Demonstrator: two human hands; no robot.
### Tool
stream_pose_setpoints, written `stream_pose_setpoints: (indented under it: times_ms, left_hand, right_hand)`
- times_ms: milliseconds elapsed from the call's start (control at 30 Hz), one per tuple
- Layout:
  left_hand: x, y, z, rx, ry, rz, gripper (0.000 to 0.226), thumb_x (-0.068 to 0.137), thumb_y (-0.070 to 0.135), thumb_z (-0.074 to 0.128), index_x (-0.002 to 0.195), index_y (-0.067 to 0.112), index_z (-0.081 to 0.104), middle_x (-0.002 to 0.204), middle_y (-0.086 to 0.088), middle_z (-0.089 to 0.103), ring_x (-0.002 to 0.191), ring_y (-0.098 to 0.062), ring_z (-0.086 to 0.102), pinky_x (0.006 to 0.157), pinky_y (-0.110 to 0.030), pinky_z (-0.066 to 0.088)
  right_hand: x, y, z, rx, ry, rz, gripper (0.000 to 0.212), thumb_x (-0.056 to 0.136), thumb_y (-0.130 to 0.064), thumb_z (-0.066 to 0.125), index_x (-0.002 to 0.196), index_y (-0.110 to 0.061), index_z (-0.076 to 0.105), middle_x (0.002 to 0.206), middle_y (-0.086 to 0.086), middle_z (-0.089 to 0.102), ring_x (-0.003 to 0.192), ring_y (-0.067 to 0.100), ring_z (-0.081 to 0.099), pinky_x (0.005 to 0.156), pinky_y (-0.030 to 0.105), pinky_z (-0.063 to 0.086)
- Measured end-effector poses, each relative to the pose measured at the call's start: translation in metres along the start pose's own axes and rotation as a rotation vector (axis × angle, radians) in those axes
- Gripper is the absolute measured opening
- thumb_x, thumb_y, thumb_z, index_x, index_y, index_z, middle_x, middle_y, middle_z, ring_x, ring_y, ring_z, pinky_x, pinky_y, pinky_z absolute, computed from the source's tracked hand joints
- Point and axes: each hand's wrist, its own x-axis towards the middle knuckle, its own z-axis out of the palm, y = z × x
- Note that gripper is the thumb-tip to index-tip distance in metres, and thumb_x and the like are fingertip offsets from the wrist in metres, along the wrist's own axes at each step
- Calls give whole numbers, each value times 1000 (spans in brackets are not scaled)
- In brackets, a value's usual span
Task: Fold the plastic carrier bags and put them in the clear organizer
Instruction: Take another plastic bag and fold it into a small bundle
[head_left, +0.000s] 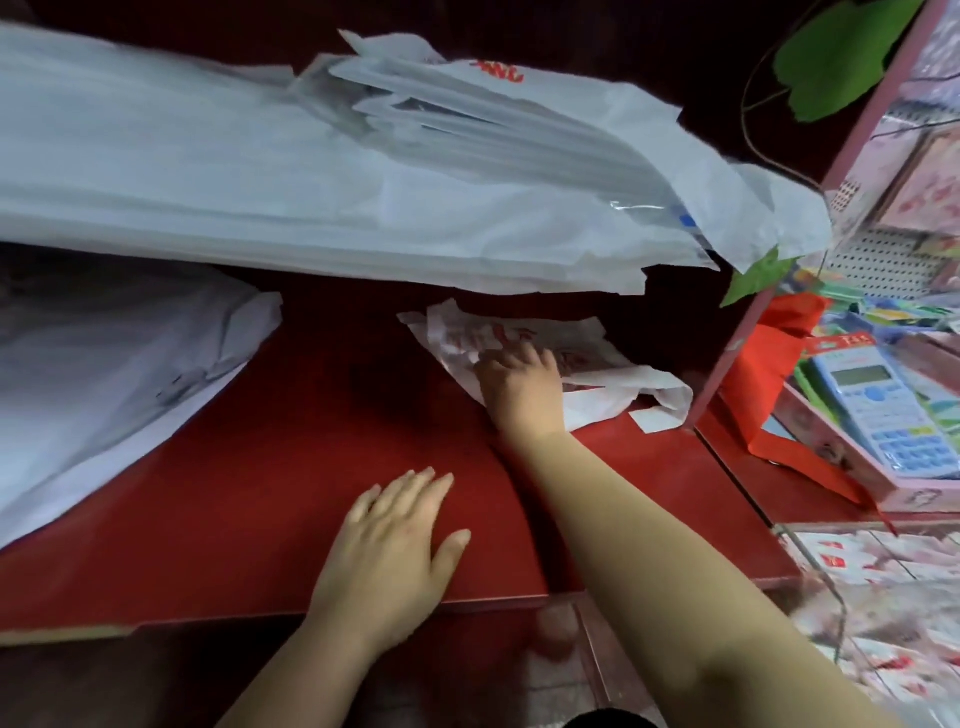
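A crumpled white carrier bag with red print (587, 358) lies on the red table (322, 415), under the overhang of a big stack of white plastic bags (363, 182). My right hand (522, 387) reaches onto that bag, fingers curled on its left part; whether it grips the plastic is unclear. My left hand (397, 535) rests flat on the bare tabletop near the front edge, fingers apart, holding nothing. Another heap of white bags (104, 374) lies at the left. I see no clear organizer.
At the right stands a pink shelf frame (810, 249) with a boxed calculator (883, 410), a red cloth bag (774, 374) and stationery. Green leaves (841, 57) hang at the top right. A small white paper scrap (654, 418) lies by the bag.
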Motion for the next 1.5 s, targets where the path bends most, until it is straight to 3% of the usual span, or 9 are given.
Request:
stream_pose_setpoints:
  times_ms: [133,267,467,600,733,900,1167,1367,1500]
  left_hand:
    - [-4,-4,4,-90,302,-48,79,78,55,33,139,6,30,137,-18,46,126,-26,44,98,-37,26]
    - [-17,-9,2,-253,612,-135,101,60,30,84,135,5,22,140,-28,31,128,-29,20,100,-52,23]
    - [-33,-26,-4,15,317,180,77,89,69,16,127,8,42,132,-9,43,130,-23,28,113,-30,-3]
    - [-36,-32,-1,103,174,269,73,91,65,16,108,14,66,107,-5,69,108,-13,43,102,-29,21]
    - [-45,-32,10,209,283,387,78,48,30,91,112,16,48,98,-8,70,92,-20,44,80,-33,33]
    - [-59,-26,6,111,420,418,27,87,32,42,101,17,58,83,-3,70,79,-16,43,69,-29,32]
    - [-65,-36,-15,-492,240,-81,44,73,-1,73,62,41,72,82,34,64,99,1,56,97,-13,30]
    - [-61,-25,-24,-671,253,-324,36,81,-4,64,62,27,58,53,18,62,57,18,53,59,0,33]
    - [-54,-17,-18,-636,326,-360,21,84,3,63,68,16,61,61,-5,54,53,-8,43,53,-8,33]
  right_hand:
    - [-28,-6,-28,295,458,-99,19,77,-12,50,79,-19,67,92,7,71,90,24,47,74,31,34]
    - [-99,-15,-54,590,263,-116,23,77,-2,41,88,-21,49,98,7,70,106,24,49,94,23,35]
    - [-171,3,-58,625,-6,-122,21,83,-5,41,94,-22,43,100,11,69,98,23,62,83,32,49]
    - [-177,6,-70,630,-129,-72,53,50,-1,43,99,-20,42,104,13,67,96,27,63,90,29,43]
    - [-186,11,-69,562,-69,-69,27,73,-18,46,100,-15,45,105,13,67,102,18,50,94,27,34]
    - [-199,23,-65,564,40,102,19,79,-21,47,97,-25,51,99,6,71,103,13,53,99,24,31]
    - [-204,38,-95,722,-67,390,34,80,-27,53,89,0,71,94,16,70,93,18,57,88,19,36]
    - [-196,38,-93,593,21,544,33,71,-51,37,49,-26,37,47,-8,37,57,12,37,57,29,22]
    - [-185,27,-88,495,53,732,45,60,-55,21,52,-19,47,50,0,44,65,27,44,61,30,16]
